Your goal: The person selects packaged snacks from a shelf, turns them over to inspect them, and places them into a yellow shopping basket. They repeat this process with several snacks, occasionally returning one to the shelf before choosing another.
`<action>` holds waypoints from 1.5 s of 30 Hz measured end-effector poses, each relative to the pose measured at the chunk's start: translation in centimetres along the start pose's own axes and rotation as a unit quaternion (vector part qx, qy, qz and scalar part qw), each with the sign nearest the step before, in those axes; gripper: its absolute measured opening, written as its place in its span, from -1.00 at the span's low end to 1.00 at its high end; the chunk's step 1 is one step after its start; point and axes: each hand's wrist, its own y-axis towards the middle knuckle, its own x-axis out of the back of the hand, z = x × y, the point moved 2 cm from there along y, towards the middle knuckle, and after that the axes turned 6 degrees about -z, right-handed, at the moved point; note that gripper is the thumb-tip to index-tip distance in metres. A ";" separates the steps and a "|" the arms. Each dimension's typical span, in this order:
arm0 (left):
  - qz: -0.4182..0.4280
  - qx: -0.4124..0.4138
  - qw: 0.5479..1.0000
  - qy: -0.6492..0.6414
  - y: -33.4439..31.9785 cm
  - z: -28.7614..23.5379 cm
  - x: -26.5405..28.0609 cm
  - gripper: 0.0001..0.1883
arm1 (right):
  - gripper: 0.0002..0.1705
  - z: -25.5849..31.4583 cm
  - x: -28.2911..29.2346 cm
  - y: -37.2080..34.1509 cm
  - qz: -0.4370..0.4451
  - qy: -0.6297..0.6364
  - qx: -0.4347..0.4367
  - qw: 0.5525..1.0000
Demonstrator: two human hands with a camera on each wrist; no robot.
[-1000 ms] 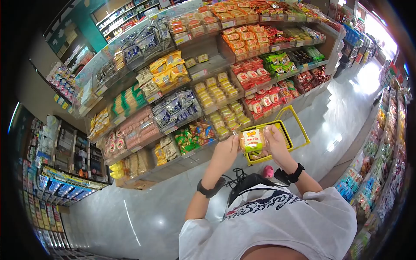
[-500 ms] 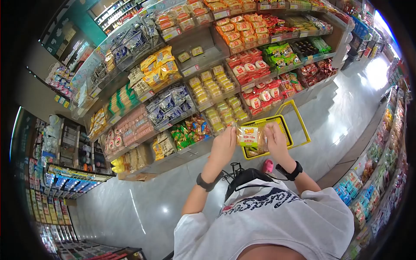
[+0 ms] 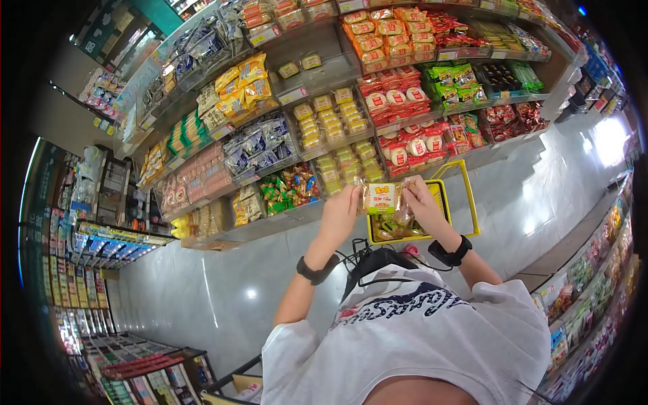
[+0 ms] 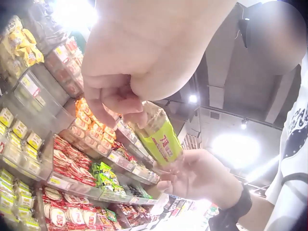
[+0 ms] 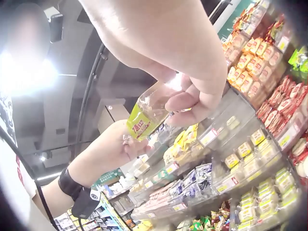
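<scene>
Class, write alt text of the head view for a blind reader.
A person's left hand and right hand hold a clear plastic packet with a white-and-green label in front of a yellow plastic basket containing more packets. Beyond stand grey tiered shelves of colourful wrapped snacks.

- Between the left hand [image 3: 341, 214] and the right hand [image 3: 424, 202], the way is closed: the packet [image 3: 381, 198], held at both its ends, fills the gap.
- Behind the packet in the head view is the yellow basket [image 3: 406, 239]; packet and right hand cover part of its opening, and some packs lie inside.
- The basket handle [image 3: 471, 196] stands out on the right — an obstacle with a loop wide enough for a hand.
- Ahead, the display shelf [image 3: 287, 219] bars the way, but one compartment [image 3: 317, 40] with two small packs offers much room.
- Over the floor [image 3: 202, 290] at the left — wide free space.
</scene>
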 end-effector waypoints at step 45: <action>0.019 0.410 0.835 -0.366 -2.2 1.4 -4.9 -0.73 | -0.76 -21.1 22.3 2.2 -0.224 0.172 -0.410 0.867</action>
